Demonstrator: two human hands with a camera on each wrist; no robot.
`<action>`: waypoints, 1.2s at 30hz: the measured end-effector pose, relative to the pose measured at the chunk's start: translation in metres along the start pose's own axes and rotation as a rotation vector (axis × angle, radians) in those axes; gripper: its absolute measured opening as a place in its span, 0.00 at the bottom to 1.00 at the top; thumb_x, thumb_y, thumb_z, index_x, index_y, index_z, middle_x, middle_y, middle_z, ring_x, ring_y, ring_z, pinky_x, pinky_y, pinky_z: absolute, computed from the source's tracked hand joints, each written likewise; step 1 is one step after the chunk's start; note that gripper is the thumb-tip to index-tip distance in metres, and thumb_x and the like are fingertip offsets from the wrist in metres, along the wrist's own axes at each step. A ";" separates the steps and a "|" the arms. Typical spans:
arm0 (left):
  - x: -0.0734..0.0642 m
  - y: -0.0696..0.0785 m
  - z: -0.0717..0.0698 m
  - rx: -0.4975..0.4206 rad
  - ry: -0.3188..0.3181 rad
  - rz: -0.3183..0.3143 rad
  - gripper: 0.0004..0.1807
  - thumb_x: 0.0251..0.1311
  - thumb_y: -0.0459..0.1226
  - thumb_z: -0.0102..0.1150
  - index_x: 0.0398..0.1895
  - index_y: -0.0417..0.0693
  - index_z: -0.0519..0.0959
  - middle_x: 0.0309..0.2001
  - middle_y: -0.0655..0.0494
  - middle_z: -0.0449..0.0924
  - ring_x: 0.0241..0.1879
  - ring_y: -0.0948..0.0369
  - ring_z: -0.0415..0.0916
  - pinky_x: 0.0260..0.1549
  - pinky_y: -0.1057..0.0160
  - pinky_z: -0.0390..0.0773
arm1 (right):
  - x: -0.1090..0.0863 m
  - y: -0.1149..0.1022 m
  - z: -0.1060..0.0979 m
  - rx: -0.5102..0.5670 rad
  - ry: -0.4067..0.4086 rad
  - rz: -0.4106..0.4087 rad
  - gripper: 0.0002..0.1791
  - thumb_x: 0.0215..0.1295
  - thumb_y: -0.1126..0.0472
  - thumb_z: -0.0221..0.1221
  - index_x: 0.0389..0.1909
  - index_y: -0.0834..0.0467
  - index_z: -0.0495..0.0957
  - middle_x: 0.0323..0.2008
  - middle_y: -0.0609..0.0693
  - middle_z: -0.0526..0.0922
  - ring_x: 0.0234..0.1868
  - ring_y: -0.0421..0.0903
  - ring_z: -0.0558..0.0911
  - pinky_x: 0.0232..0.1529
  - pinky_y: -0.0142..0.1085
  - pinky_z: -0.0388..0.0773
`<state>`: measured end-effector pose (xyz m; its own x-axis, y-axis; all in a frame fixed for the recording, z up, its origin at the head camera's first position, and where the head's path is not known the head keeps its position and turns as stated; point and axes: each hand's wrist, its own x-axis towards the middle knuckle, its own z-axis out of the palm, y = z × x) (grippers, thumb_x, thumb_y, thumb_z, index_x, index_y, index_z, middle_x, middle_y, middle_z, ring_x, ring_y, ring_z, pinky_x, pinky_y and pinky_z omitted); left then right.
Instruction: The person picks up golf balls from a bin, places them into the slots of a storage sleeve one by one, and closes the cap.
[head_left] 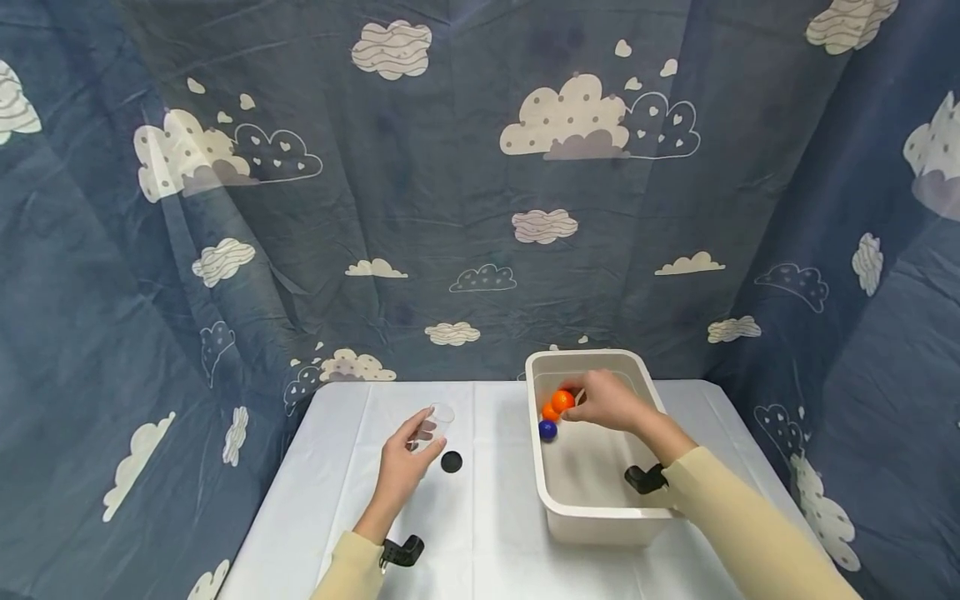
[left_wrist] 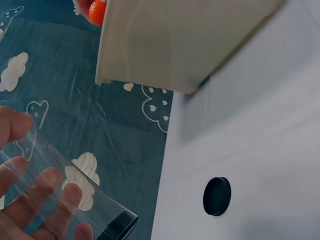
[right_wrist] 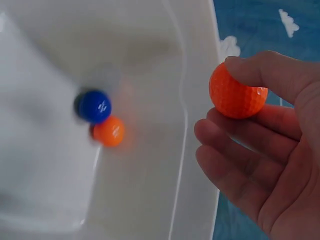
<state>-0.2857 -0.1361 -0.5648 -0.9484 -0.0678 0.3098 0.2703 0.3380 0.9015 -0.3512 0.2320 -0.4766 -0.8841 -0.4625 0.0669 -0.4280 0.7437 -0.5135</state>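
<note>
My right hand (head_left: 611, 402) pinches an orange golf ball (right_wrist: 236, 92) between thumb and fingers, above the white bin (head_left: 600, 511). Down in the bin lie a blue ball (right_wrist: 95, 106) and another orange ball (right_wrist: 110, 131), touching or nearly so. To the left, over the table, my left hand (head_left: 405, 454) grips a clear plastic tube (left_wrist: 95, 202) with its fingers curled around it. One end of the tube has a black cap (left_wrist: 119, 226); the other end, by the thumb, looks uncovered. A loose black lid (head_left: 452, 462) lies on the table near the left hand.
The bin's tall walls stand on the right part of a white-covered table (head_left: 495, 567). A dark blue cloth (head_left: 420, 183) with cloud prints hangs behind and at both sides. Black wrist mounts (head_left: 403, 551) are strapped on both arms.
</note>
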 end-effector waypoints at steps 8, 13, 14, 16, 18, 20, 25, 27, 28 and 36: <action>-0.003 0.014 -0.002 0.001 -0.019 0.019 0.28 0.54 0.41 0.76 0.60 0.59 0.79 0.48 0.58 0.84 0.46 0.58 0.79 0.51 0.44 0.73 | 0.007 -0.035 0.012 0.090 0.022 -0.078 0.17 0.54 0.57 0.74 0.45 0.50 0.85 0.34 0.40 0.84 0.32 0.43 0.81 0.34 0.38 0.78; -0.009 0.021 0.003 0.021 -0.026 0.034 0.26 0.55 0.45 0.75 0.58 0.62 0.79 0.48 0.61 0.85 0.47 0.60 0.79 0.50 0.45 0.73 | 0.009 -0.061 0.022 0.130 0.002 -0.140 0.17 0.55 0.57 0.74 0.46 0.50 0.85 0.35 0.40 0.84 0.32 0.41 0.82 0.34 0.36 0.79; -0.011 0.022 0.004 0.029 -0.032 0.037 0.26 0.56 0.45 0.74 0.58 0.63 0.79 0.47 0.61 0.85 0.47 0.60 0.79 0.50 0.45 0.73 | 0.009 -0.065 0.024 0.136 -0.006 -0.144 0.17 0.55 0.58 0.74 0.47 0.50 0.85 0.35 0.40 0.84 0.32 0.42 0.82 0.33 0.36 0.80; -0.015 0.024 0.007 0.034 -0.048 0.036 0.26 0.56 0.46 0.74 0.59 0.62 0.79 0.47 0.61 0.85 0.47 0.61 0.79 0.49 0.46 0.73 | 0.008 -0.074 0.028 0.145 -0.022 -0.150 0.17 0.55 0.57 0.74 0.47 0.49 0.85 0.35 0.40 0.84 0.31 0.42 0.82 0.32 0.35 0.80; -0.019 0.025 0.009 0.040 -0.062 0.031 0.27 0.57 0.46 0.74 0.60 0.62 0.79 0.46 0.62 0.85 0.47 0.61 0.80 0.49 0.47 0.74 | 0.007 -0.082 0.030 0.150 -0.027 -0.151 0.18 0.56 0.56 0.73 0.48 0.47 0.85 0.35 0.39 0.84 0.32 0.42 0.83 0.32 0.36 0.80; -0.021 0.026 0.011 0.030 -0.070 0.030 0.27 0.57 0.45 0.74 0.61 0.61 0.79 0.45 0.64 0.84 0.46 0.60 0.80 0.48 0.46 0.74 | 0.008 -0.089 0.032 0.161 -0.025 -0.162 0.18 0.56 0.55 0.73 0.49 0.45 0.85 0.36 0.37 0.84 0.32 0.41 0.82 0.34 0.36 0.80; -0.025 0.027 0.014 0.002 -0.084 0.029 0.28 0.57 0.48 0.73 0.62 0.67 0.78 0.44 0.68 0.82 0.47 0.55 0.80 0.47 0.41 0.75 | 0.008 -0.100 0.036 0.229 -0.030 -0.163 0.19 0.57 0.52 0.73 0.50 0.43 0.84 0.41 0.34 0.84 0.35 0.40 0.83 0.35 0.37 0.81; -0.027 0.026 0.015 0.008 -0.097 0.031 0.29 0.57 0.51 0.73 0.63 0.70 0.77 0.44 0.67 0.82 0.47 0.52 0.80 0.47 0.43 0.75 | 0.006 -0.102 0.038 0.243 -0.025 -0.160 0.20 0.56 0.52 0.74 0.50 0.43 0.84 0.41 0.34 0.84 0.35 0.40 0.82 0.34 0.36 0.81; -0.028 0.025 0.015 0.008 -0.105 0.033 0.29 0.57 0.52 0.72 0.63 0.71 0.77 0.44 0.65 0.82 0.47 0.50 0.80 0.47 0.43 0.75 | 0.004 -0.103 0.039 0.249 -0.021 -0.160 0.20 0.56 0.52 0.74 0.50 0.43 0.84 0.42 0.34 0.84 0.34 0.40 0.82 0.34 0.36 0.82; -0.035 0.024 0.012 0.064 -0.127 0.077 0.30 0.57 0.48 0.73 0.65 0.61 0.78 0.41 0.55 0.84 0.41 0.59 0.80 0.44 0.45 0.78 | -0.003 -0.108 0.047 0.284 -0.004 -0.174 0.20 0.56 0.52 0.74 0.51 0.44 0.83 0.42 0.35 0.84 0.34 0.40 0.83 0.33 0.36 0.82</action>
<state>-0.2477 -0.1144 -0.5576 -0.9397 0.0780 0.3329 0.3356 0.3972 0.8542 -0.2941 0.1308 -0.4614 -0.8014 -0.5730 0.1718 -0.5025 0.4892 -0.7129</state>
